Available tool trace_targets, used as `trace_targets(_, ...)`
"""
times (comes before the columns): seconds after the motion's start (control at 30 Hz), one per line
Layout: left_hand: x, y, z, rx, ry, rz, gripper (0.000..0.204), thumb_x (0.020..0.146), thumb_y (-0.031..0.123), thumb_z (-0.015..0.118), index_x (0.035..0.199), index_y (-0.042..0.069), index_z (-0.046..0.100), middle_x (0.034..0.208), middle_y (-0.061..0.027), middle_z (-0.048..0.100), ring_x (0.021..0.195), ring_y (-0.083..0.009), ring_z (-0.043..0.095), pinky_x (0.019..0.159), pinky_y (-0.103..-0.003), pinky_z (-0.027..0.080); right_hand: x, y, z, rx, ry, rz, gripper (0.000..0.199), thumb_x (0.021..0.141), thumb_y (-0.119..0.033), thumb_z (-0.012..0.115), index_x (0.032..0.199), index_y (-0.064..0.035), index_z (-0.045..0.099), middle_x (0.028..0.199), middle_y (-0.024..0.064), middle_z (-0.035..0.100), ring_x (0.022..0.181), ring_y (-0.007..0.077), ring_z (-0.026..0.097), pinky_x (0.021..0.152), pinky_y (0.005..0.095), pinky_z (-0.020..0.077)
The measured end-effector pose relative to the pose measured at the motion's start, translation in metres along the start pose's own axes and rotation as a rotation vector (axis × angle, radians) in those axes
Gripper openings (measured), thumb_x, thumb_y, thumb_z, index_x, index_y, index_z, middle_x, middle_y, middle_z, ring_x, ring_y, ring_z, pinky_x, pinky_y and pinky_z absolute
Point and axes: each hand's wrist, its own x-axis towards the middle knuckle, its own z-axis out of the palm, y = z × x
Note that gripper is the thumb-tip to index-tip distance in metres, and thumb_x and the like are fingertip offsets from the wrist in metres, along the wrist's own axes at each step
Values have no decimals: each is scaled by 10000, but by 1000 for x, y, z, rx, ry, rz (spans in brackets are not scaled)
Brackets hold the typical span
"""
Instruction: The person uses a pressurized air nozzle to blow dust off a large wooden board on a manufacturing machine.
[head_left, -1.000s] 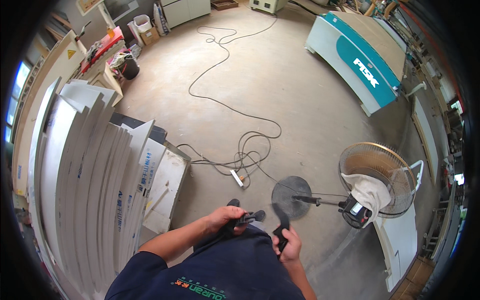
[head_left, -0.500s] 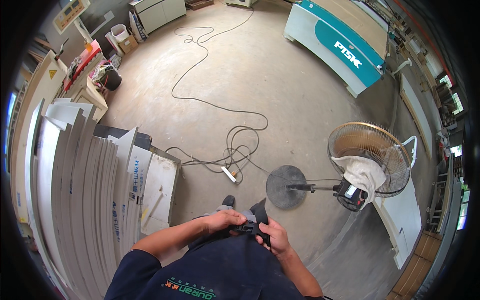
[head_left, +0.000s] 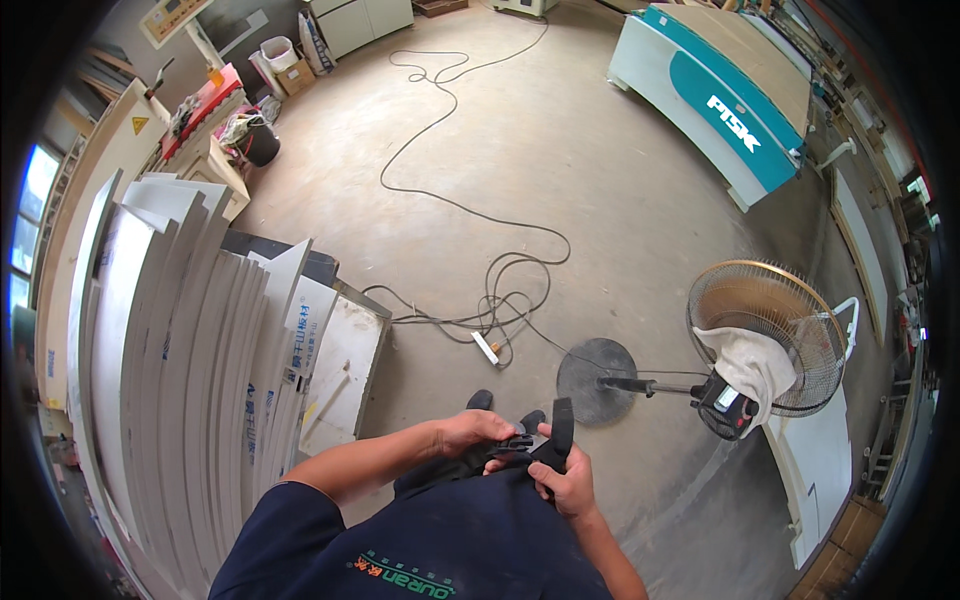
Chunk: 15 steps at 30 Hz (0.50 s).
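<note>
My left hand (head_left: 470, 431) and my right hand (head_left: 560, 481) meet in front of my waist on a black strap with a buckle (head_left: 530, 447). The left hand grips the buckle end by my dark trousers. In my right hand is the loose strap end (head_left: 562, 427), which sticks up between the fingers. My dark blue shirt (head_left: 440, 550) fills the lower middle of the view. My black shoes (head_left: 480, 400) show just beyond the hands on the concrete floor.
Stacked white boards (head_left: 190, 350) lean at my left beside a cabinet (head_left: 340, 350). A pedestal fan (head_left: 765, 335) with a cloth draped over it stands at my right, its round base (head_left: 596, 380) near my feet. Cables and a power strip (head_left: 487, 347) lie ahead. A teal-and-white machine (head_left: 720, 110) stands far right.
My right hand has come in from my right side with the strap end and now joins the left at my waist. The view has shifted slightly, the fan sitting further right.
</note>
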Motion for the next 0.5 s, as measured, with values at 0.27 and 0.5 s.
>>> trace_targets(0.27, 12, -4, -2, 13, -37, -16, 376, 889, 347, 534, 930, -25, 573, 620, -82, 505, 507, -196, 516, 481, -304, 432, -1, 4, 4, -142, 60, -44, 399, 750, -12, 689, 1112, 35, 527, 753, 36, 606, 605, 87, 553, 557, 212, 448)
trace_targets(0.5, 15, -5, 17, 94, 183, -25, 345, 919, 304, 516, 1004, -17, 609, 717, -15, 564, 606, -113, 517, 566, -261, 443, 8, 16, 1, -294, 150, -167, 194, 737, -16, 698, 913, 0, 618, 804, 28, 641, 726, 94, 588, 679, 244, 486)
